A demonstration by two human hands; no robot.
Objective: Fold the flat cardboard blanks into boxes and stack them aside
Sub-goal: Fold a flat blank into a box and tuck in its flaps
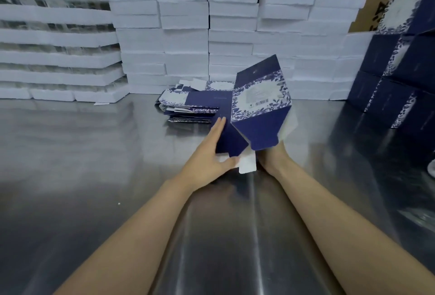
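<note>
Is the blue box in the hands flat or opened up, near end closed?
Opened up, near end unclosed: the box shows two angled faces; its flaps hang loose by the left hand.

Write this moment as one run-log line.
phase: box half-folded, end flaps open | left hand: flat on box side | right hand: beneath box, fingers hidden | flat blanks: piled behind | finished boxes: stacked right
</note>
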